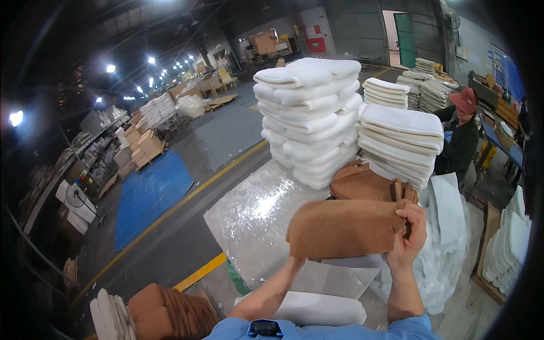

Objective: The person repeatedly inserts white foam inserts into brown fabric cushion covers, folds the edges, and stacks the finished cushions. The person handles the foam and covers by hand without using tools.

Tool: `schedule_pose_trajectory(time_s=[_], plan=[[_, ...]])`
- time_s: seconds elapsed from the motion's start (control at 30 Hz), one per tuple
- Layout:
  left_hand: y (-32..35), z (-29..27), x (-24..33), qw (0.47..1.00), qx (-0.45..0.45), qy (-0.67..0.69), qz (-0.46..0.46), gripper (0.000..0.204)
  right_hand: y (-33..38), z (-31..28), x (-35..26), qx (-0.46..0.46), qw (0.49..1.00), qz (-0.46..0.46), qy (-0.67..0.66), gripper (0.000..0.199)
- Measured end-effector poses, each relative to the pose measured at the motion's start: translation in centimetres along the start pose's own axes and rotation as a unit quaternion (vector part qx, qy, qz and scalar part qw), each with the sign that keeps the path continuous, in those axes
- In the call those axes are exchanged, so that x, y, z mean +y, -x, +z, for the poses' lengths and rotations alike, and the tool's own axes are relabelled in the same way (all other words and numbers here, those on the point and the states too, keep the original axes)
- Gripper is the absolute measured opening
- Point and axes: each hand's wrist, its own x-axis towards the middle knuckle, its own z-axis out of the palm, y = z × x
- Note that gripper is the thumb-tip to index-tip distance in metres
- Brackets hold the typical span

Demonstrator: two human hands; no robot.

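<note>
A brown fabric cushion cover (343, 229) is held up in front of me, its left end rounded and its right end bunched. Fingers of my right hand (409, 229) are closed on the bunched right edge. At the lower left of the cover, only the wrist and the base of my left hand (297, 262) show; the fabric hides its fingers. More folded brown fabric covers (360, 182) are piled just beyond the held one. Below my forearms, near my body, lies a white padded piece (309, 309).
Tall white padding stacks (309, 119) and folded white pads (401, 139) stand beyond the plastic-covered table (255, 209). A person in a red hat (463, 102) is at the right. Brown cushions (164, 311) sit lower left; white pads (507, 249) stand at far right.
</note>
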Motion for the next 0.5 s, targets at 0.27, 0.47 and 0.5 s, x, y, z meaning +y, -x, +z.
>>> schedule_pose_trajectory(time_s=[0.27,0.47,0.5], plan=[[-3.0,-3.9,4.4,0.977,0.026,0.209,0.037,0.053,12.3,-5.0,8.8,-0.148,0.947,0.271,0.09,0.024],[-2.1,-8.9,4.3,0.974,0.053,0.211,0.07,0.055,16.8,-6.3,7.4,-0.403,0.831,0.383,0.031,0.045],[-0.8,-11.2,5.1,0.973,0.065,0.205,0.079,0.055,16.4,-6.8,7.2,-0.415,0.818,0.397,0.02,0.045]])
